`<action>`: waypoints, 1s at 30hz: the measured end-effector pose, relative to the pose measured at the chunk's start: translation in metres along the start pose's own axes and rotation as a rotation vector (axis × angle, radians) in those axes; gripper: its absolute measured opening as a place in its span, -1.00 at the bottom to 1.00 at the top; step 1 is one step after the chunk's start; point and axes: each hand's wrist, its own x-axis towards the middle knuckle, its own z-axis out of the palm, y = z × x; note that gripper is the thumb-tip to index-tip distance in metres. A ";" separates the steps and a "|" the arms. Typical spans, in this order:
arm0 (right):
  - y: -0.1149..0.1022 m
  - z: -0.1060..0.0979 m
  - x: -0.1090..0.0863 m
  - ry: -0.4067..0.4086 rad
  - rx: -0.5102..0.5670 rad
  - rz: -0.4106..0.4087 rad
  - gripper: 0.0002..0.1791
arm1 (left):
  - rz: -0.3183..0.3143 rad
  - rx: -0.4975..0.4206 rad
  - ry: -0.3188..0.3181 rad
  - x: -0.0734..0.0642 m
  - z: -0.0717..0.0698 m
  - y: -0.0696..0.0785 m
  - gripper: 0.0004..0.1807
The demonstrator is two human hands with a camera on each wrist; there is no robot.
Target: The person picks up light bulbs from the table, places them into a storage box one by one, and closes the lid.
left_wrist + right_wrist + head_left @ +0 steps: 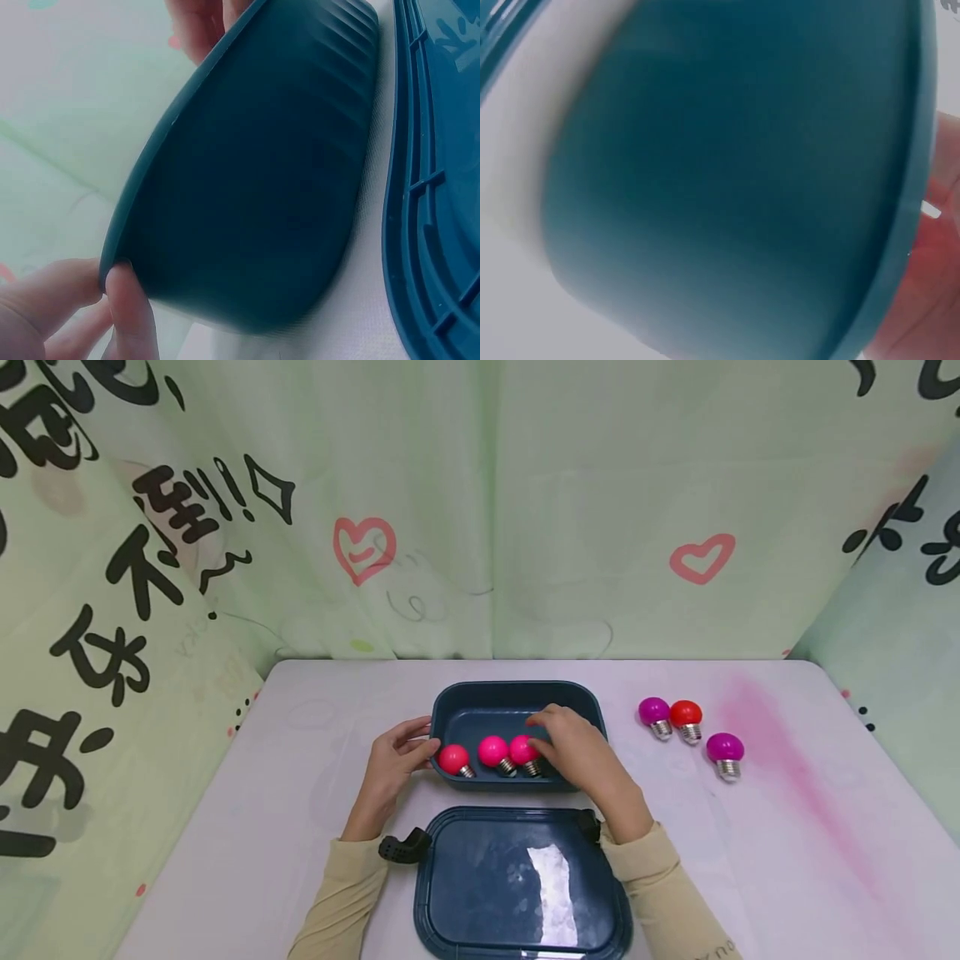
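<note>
A dark blue plastic box (480, 697) stands on the table, with a red bulb (453, 759) and two pink light bulbs (492, 750) in a row along its near side. My left hand (397, 766) pinches the box's left rim between thumb and fingers, also visible in the left wrist view. My right hand (577, 752) reaches over the right side, its curled fingers at the rightmost pink bulb. Red colour shows between the right-hand fingers (941, 300) in the right wrist view; the box wall and fingers hide most of that grasp.
In front of the box lies its dark blue lid (487, 885), under the wrists. Two purple bulbs (725, 747) and a red-orange bulb (686, 713) lie to the right on the white table (262, 827). A printed pale green curtain (585, 610) surrounds the table.
</note>
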 end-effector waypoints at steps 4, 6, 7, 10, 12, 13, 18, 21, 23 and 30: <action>0.005 -0.005 -0.001 0.016 -0.011 -0.003 -0.64 | -0.003 0.006 0.002 0.001 0.000 0.001 -0.52; 0.007 -0.008 -0.002 0.020 -0.014 -0.007 -0.63 | -0.002 0.011 0.004 0.001 0.000 0.002 -0.51; 0.008 -0.010 -0.002 0.025 -0.018 -0.013 -0.63 | -0.001 0.012 0.005 0.001 -0.001 0.002 -0.51; 0.012 -0.014 -0.004 0.030 -0.024 -0.008 -0.63 | -0.001 0.017 0.006 0.000 -0.001 0.002 -0.51; 0.016 -0.017 -0.006 0.031 -0.031 0.005 -0.63 | -0.006 0.018 0.001 -0.001 0.000 0.001 -0.50; 0.017 -0.019 -0.007 0.031 -0.033 0.013 -0.63 | -0.011 0.017 0.002 -0.001 0.000 0.000 -0.51; 0.023 -0.023 -0.010 0.027 -0.037 0.046 -0.63 | -0.014 0.024 0.007 -0.004 0.000 -0.001 -0.51; 0.026 -0.026 -0.010 0.033 -0.037 0.064 -0.62 | -0.009 0.031 0.009 -0.004 -0.001 0.001 -0.51; 0.029 -0.028 -0.011 0.041 -0.045 0.077 -0.62 | -0.010 0.031 0.009 -0.003 -0.001 0.001 -0.51; 0.041 -0.037 -0.012 0.054 -0.066 0.113 -0.63 | -0.015 0.035 0.012 0.000 0.000 0.001 -0.51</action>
